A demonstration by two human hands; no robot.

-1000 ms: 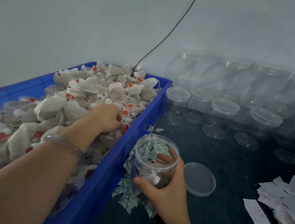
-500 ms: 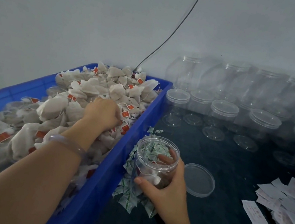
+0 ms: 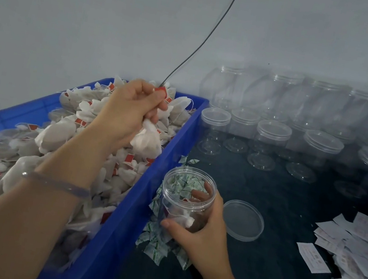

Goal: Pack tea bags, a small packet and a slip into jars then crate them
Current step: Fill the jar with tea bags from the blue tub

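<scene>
My left hand is lifted above the blue crate and grips a bunch of white tea bags that hang from its curled fingers, a red tag showing at the fingertips. My right hand holds an open clear jar upright on the dark table, just right of the crate wall. One tea bag lies at the jar's bottom. Green-and-white small packets lie heaped under and beside the jar. The jar's lid lies flat to its right. White paper slips are scattered at the right.
The crate is heaped with loose tea bags with red tags. Several lidded clear jars stand in rows at the back right, with more stacked against the wall. A thin dark cable hangs down the wall into the crate's far corner.
My left hand has risen out of the tea bag pile, gripping a bunch of tea bags, and moved toward the crate's right wall. My right hand and the jar have stayed put.
</scene>
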